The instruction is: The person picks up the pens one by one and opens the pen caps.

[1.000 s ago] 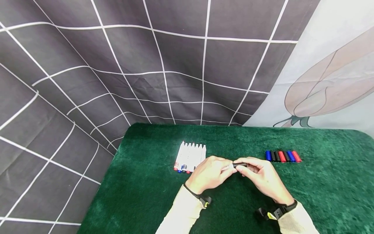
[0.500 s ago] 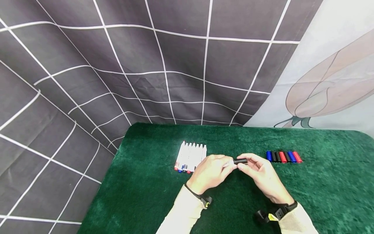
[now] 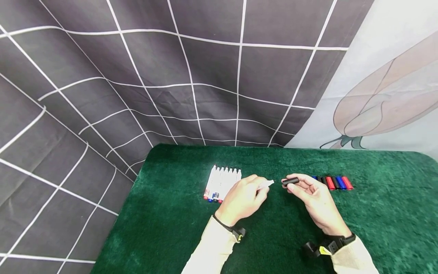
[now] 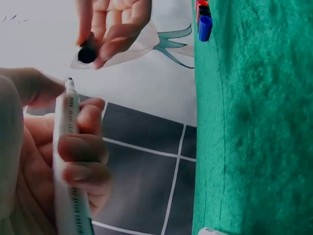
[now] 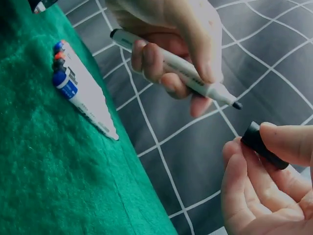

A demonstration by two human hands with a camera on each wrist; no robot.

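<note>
Head view: left hand [image 3: 241, 199] grips one marker [image 3: 266, 184]; right hand [image 3: 313, 198] pinches one black cap [image 3: 290, 181].

No text, brand, number or sign could be read in any view. A line of dark print was seen along the barrel of the white marker [image 5: 178, 66] held in the left hand [image 3: 241, 199], but it was too small and blurred to be made out, in the right wrist view as in the left wrist view. Small labels were also noticed on the barrels of the row of white markers [image 3: 221, 183] lying at about 10 o'clock from that hand, and these could not be deciphered either.
</note>
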